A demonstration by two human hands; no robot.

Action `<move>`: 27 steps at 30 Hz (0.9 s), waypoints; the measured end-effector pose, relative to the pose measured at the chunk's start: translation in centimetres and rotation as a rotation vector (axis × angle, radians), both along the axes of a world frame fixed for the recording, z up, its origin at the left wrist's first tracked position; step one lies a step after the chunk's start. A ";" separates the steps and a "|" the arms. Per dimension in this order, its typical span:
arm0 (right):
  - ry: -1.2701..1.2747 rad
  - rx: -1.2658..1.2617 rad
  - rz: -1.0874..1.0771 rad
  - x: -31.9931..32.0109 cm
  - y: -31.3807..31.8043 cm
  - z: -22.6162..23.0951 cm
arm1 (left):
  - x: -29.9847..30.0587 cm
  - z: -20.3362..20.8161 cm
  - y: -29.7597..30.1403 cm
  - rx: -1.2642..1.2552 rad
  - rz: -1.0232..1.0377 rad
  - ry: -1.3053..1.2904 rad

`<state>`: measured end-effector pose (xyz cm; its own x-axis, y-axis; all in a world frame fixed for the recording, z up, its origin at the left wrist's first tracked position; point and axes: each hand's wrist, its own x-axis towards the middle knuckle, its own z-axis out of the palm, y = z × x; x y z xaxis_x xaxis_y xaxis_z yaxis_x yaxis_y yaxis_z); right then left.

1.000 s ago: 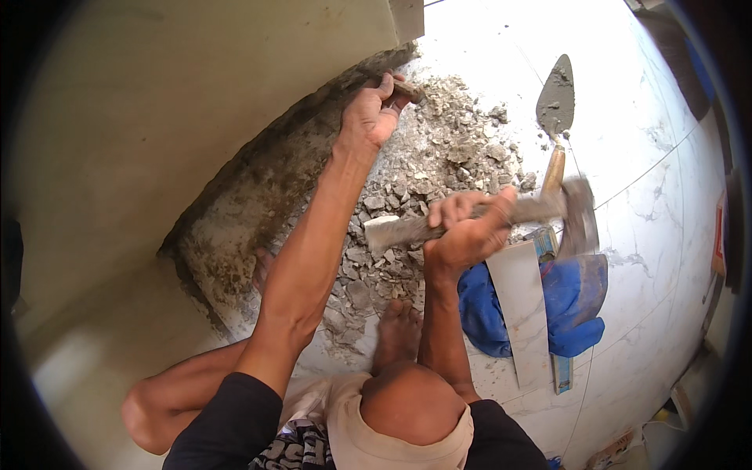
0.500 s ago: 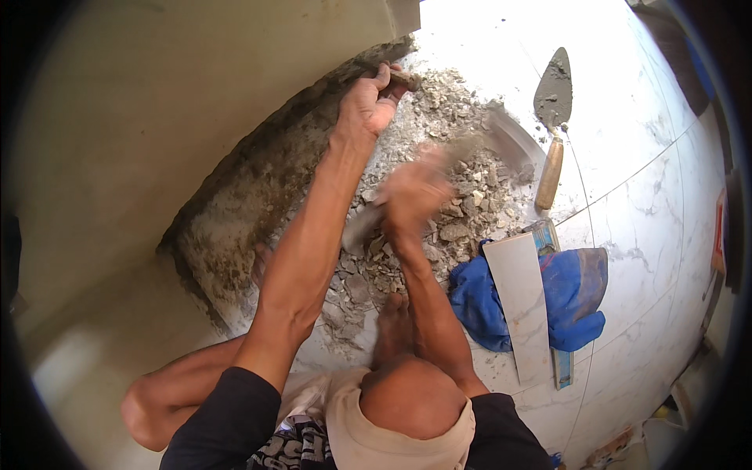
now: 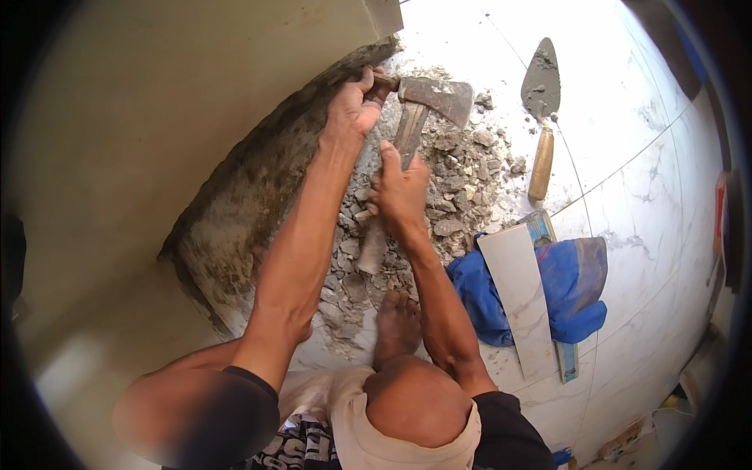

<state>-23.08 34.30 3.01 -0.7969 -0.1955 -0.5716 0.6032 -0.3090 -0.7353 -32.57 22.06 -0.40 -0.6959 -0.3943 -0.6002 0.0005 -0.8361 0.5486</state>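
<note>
My right hand [image 3: 401,193] is wrapped round the wooden handle of a hatchet [image 3: 439,97], whose dark metal head has its blade turned to the right. The blunt back of that head meets the end of a short rusty chisel [image 3: 385,80]. My left hand [image 3: 352,108] grips the chisel beside the base of the wall; its far tip is hidden by my fingers. Below both hands lies a heap of grey mortar rubble [image 3: 450,184], in chunks and crumbs, next to a rough bare strip of floor [image 3: 235,211].
A pointed trowel [image 3: 540,86] smeared with mortar lies on the white tiled floor [image 3: 627,204] to the right. Nearer, a cut tile strip [image 3: 513,294] rests over a blue cloth [image 3: 576,286] and a long blue tool [image 3: 568,360]. The wall [image 3: 117,141] bounds the left side.
The hatchet, blurred and away to the right before, has swung up and left onto the chisel's end. My left hand keeps its hold; the view has shifted slightly.
</note>
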 end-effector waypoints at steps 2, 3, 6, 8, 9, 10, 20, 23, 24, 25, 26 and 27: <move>-0.083 -0.128 -0.035 -0.2 1.0 0.9 | -0.1 -0.4 -0.4 0.004 -0.041 0.010; -0.083 -0.141 -0.080 -0.1 1.3 1.1 | -0.1 -0.6 -0.5 0.007 -0.063 0.013; -0.093 -0.167 -0.170 0.4 2.7 1.3 | 1.3 -0.6 0.8 -0.092 -0.135 0.027; -0.095 -0.207 -0.149 0.6 3.3 1.0 | 1.6 0.1 1.1 -0.171 -0.156 0.018; -0.096 -0.227 -0.137 0.6 3.5 1.0 | 1.7 0.4 1.0 -0.210 -0.165 0.013; -0.123 -0.229 -0.147 0.7 3.5 1.1 | 1.6 0.4 0.8 -0.230 -0.183 0.060; -0.048 -0.174 -0.220 0.5 3.5 2.8 | 0.3 2.0 1.3 -0.190 -0.052 -0.019; 0.150 -0.278 -0.579 0.1 4.6 2.5 | 0.3 2.3 1.7 -0.215 -0.017 -0.073; 0.143 -0.282 -0.664 0.0 4.1 2.3 | 0.2 2.5 1.8 -0.221 -0.012 -0.089; 0.136 -0.285 -0.751 0.1 3.2 1.9 | 0.1 2.7 1.8 -0.214 -0.022 -0.084; 0.131 -0.290 -0.840 0.1 2.3 1.4 | -0.1 2.9 1.9 -0.208 -0.037 -0.077; 0.136 -0.194 -0.616 0.5 0.5 0.7 | -0.1 3.0 1.7 -0.206 -0.047 -0.072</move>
<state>-22.62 34.78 3.66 -0.8585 0.2298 -0.4585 0.1796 -0.7027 -0.6885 -32.66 23.79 2.62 -0.6746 -0.4816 -0.5595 -0.0815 -0.7047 0.7048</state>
